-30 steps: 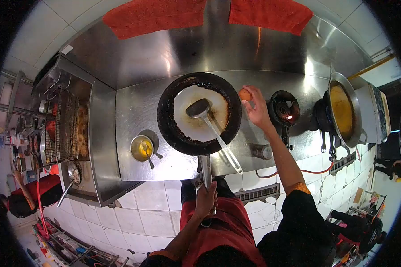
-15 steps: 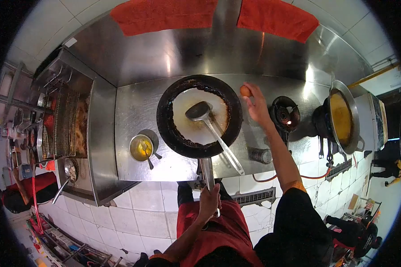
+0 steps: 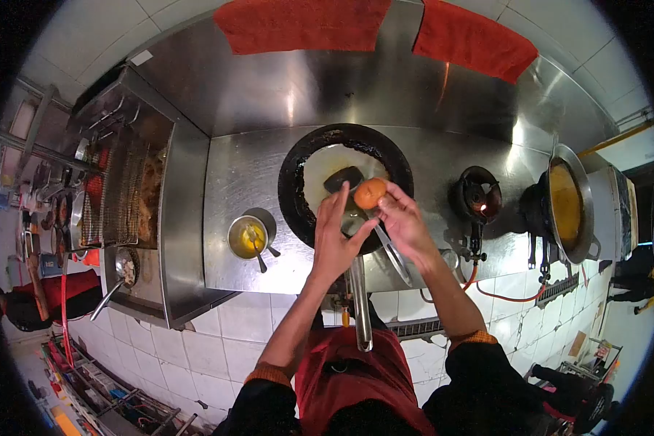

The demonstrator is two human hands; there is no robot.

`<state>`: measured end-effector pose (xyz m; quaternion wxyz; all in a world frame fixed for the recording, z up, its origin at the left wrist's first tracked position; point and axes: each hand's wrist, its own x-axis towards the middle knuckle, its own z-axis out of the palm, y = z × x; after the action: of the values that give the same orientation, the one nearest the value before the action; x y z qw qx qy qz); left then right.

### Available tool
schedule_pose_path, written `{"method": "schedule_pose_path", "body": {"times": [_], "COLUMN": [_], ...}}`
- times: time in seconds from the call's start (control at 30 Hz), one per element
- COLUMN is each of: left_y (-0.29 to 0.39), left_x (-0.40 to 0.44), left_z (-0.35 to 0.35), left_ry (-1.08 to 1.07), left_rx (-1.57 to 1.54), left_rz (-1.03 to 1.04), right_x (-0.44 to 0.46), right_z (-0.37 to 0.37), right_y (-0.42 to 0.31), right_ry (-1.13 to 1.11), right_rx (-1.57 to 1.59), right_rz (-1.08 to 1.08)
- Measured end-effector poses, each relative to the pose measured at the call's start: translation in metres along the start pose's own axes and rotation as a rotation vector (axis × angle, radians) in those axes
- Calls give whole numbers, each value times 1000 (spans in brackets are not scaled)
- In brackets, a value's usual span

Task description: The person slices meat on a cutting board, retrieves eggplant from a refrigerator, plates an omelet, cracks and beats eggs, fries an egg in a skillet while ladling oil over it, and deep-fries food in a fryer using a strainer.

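Beyond the right hand [image 3: 408,227] we see a glinting steel backsplash [image 3: 327,87] and pale wall tiles [image 3: 98,36], and below that hand a white tiled floor [image 3: 232,312].

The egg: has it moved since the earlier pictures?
Yes: the egg has moved left, away from the burner, from beside the pan to over it.

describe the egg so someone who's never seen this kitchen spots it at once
Find the big round black pan on the steel counter. Over its right half in this view, the right hand holds a brown oval egg, the open left hand beside it. The egg's warm colour sets it apart from the dark, silver-handled ladle in the pan.
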<state>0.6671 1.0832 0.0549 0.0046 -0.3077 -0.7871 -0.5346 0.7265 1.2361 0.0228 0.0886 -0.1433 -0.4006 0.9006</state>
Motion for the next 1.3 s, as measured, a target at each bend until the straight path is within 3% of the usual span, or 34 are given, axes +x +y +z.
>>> {"method": "schedule_pose_path", "body": {"times": [0.17,0.3,0.33,0.43,0.53,0.63,0.67,0.8,0.9,0.93,1.0,1.07,1.13,1.3], "left_y": [-16,-23,-24,-43,-50,-53,-54,-60,-61,-63,-66,-63,-64,-87], "left_x": [15,10,9,6,7,9,8,6,6,6,6,10,17,22], "left_z": [-11,-5,-5,-8,-16,-18,-17,-17,-16,-15,-13,-10,-10,-6], "left_ry": [-44,-47,-36,58,47,22,17,-100,-112,-135,-179,-230,-266,-293], "left_rx": [0,-139,-200,-147,-101,-60,-59,11,11,14,20,28,75,56], "left_rz": [16,-134,-218,-154,-153,-133,-133,-78,-27,-28,-31,-26,29,97], "right_x": [-2,-23,-35,-79,-108,-105,-96,-82,-79,-74,-48,-25,10,32], "right_z": [30,31,36,15,-19,-35,-41,-57,-58,-38,-22,31,24,25], "right_y": [3,1,-3,-13,14,36,38,19,10,0,3,-15,1,5], "right_ry": [-67,-38,93,392,317,337,312,346,342,403,271,70,-45,-72], "right_rx": [-198,-353,-466,-1641,-1100,-1251,-1356,-1115,-1457,-1763,-1684,-1177,-1138,-1181], "right_rz": [-27,-65,-146,-667,141,-201,-464,-52,-304,-622,-796,-295,-208,-151]}}
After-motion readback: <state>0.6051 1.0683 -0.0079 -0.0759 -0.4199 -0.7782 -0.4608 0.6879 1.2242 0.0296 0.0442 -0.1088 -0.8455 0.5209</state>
